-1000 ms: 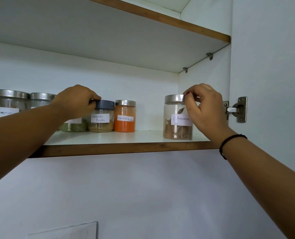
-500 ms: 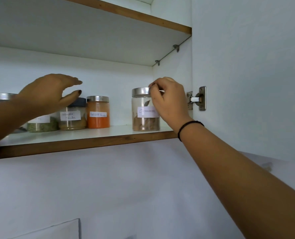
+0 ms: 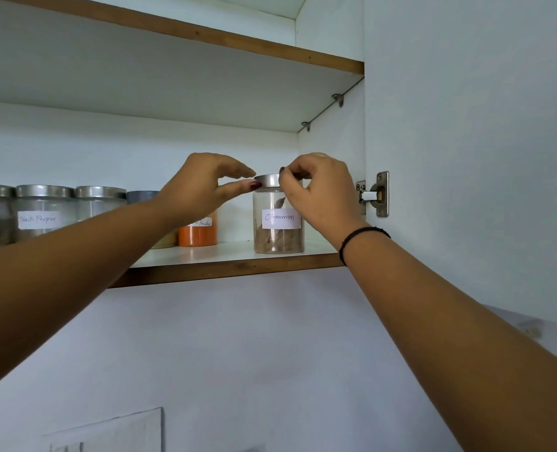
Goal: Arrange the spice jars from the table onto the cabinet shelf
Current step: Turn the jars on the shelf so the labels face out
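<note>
The right hand's fingers [image 3: 291, 185] are curled over the steel lid [image 3: 266, 181] of the cinnamon jar [image 3: 278, 236], pinching its right rim. The left hand [image 3: 199, 188] is spread loosely and holds nothing. Its thumb tip is at the lid's left rim and its forefinger just above; whether the thumb actually presses cannot be told. The jar stands upright, long axis vertical, directly beneath both sets of fingers, near the right end of the cabinet shelf [image 3: 225, 272]. The right hand [image 3: 321, 197] has the real hold. A bare gap separates the jar from the orange powder jar [image 3: 197, 235] on its left, which ends the row running out to the Black Pepper jar [image 3: 42, 214]. Any closing-up slide would probably go leftward.
</note>
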A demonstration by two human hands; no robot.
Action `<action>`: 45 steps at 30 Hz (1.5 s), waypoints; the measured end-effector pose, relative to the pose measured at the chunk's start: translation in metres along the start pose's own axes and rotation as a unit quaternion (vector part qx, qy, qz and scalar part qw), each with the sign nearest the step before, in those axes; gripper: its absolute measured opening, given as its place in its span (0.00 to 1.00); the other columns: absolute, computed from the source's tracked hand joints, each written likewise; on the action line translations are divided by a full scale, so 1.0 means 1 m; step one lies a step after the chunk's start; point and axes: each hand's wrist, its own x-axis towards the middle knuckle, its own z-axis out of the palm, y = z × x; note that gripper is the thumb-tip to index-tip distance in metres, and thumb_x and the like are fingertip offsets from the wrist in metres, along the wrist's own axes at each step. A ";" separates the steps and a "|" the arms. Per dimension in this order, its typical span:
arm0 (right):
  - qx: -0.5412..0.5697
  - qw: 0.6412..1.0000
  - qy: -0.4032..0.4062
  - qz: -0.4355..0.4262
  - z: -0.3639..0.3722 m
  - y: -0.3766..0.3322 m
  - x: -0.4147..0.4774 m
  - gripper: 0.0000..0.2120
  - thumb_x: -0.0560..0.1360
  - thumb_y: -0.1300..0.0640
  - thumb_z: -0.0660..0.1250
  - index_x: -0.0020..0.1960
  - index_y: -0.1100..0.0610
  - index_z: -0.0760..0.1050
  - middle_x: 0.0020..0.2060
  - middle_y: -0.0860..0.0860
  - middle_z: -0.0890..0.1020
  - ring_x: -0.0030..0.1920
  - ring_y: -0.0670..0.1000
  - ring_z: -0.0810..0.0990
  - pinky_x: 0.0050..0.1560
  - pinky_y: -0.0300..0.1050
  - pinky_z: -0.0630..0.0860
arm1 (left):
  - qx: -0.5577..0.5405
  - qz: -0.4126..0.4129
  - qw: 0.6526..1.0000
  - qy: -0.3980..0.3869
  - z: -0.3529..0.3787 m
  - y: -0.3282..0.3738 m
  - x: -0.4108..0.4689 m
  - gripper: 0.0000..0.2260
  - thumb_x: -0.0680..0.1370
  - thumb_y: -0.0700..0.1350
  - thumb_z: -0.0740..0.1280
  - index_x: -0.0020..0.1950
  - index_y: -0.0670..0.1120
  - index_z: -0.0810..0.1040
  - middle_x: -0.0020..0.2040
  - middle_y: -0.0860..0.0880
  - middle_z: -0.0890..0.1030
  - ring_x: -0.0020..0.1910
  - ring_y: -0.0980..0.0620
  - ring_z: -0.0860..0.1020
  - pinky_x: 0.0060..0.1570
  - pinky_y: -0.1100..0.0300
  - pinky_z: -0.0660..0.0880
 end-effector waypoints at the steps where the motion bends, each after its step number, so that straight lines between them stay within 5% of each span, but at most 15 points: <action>1: 0.004 1.000 -0.005 0.000 0.000 0.000 0.001 0.10 0.75 0.53 0.66 0.41 0.57 0.82 0.38 0.49 0.82 0.41 0.49 0.80 0.42 0.47 0.79 | -0.018 -0.005 1.000 0.008 0.002 0.000 0.001 0.17 0.79 0.51 0.68 0.66 0.46 0.80 0.64 0.48 0.81 0.62 0.51 0.79 0.64 0.56 0.74; 7: -0.006 0.999 -0.038 0.006 0.001 0.006 0.011 0.12 0.76 0.57 0.65 0.41 0.60 0.83 0.36 0.55 0.83 0.38 0.55 0.81 0.41 0.52 0.79 | -0.011 0.020 1.000 0.008 0.014 0.006 0.008 0.16 0.78 0.49 0.71 0.63 0.45 0.82 0.59 0.47 0.84 0.57 0.53 0.80 0.57 0.65 0.72; 32: -0.068 0.995 -0.070 0.019 0.071 0.029 0.030 0.11 0.78 0.55 0.65 0.47 0.56 0.85 0.45 0.51 0.85 0.44 0.52 0.81 0.45 0.46 0.80 | 0.159 0.001 0.983 -0.089 0.018 -0.048 0.046 0.17 0.79 0.55 0.68 0.62 0.48 0.83 0.57 0.48 0.84 0.54 0.48 0.81 0.56 0.47 0.77; 38: -0.068 0.993 -0.092 0.033 0.077 0.033 0.039 0.11 0.77 0.56 0.65 0.45 0.57 0.86 0.37 0.52 0.84 0.36 0.53 0.80 0.37 0.44 0.78 | 0.247 0.021 0.963 -0.106 0.020 -0.059 0.058 0.17 0.79 0.58 0.65 0.62 0.50 0.83 0.56 0.49 0.84 0.54 0.48 0.80 0.57 0.49 0.74; 45: -0.091 0.989 -0.114 0.040 0.088 0.034 0.044 0.10 0.77 0.57 0.65 0.48 0.55 0.85 0.42 0.52 0.85 0.39 0.52 0.81 0.41 0.42 0.79 | 0.274 0.026 0.952 -0.136 0.023 -0.074 0.069 0.19 0.79 0.61 0.64 0.61 0.52 0.83 0.55 0.49 0.85 0.51 0.46 0.81 0.51 0.51 0.74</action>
